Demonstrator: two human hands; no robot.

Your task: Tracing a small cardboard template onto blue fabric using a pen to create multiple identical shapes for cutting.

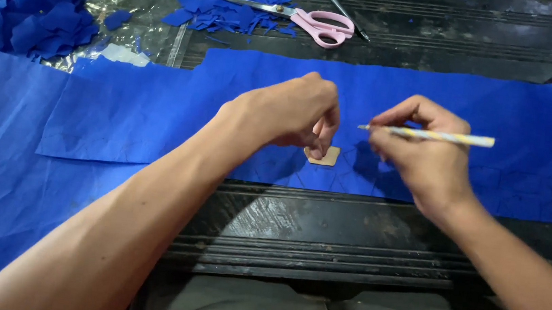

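A small tan cardboard template (324, 156) lies on a long sheet of blue paper (157, 115) that is spread across a dark table. My left hand (294, 112) presses down on the template with curled fingertips. To its right, my right hand (420, 153) grips a pale striped pencil (442, 136), which lies nearly level with its tip pointing left, just above the paper. Faint traced outlines show on the blue paper to the right of the template.
Pink-handled scissors (307, 20) lie at the back among blue paper scraps (230, 10). A heap of cut blue pieces (28, 9) sits on clear plastic at the back left. A dark pen (344, 12) lies beside the scissors. The table's ridged front edge (321, 248) is near my lap.
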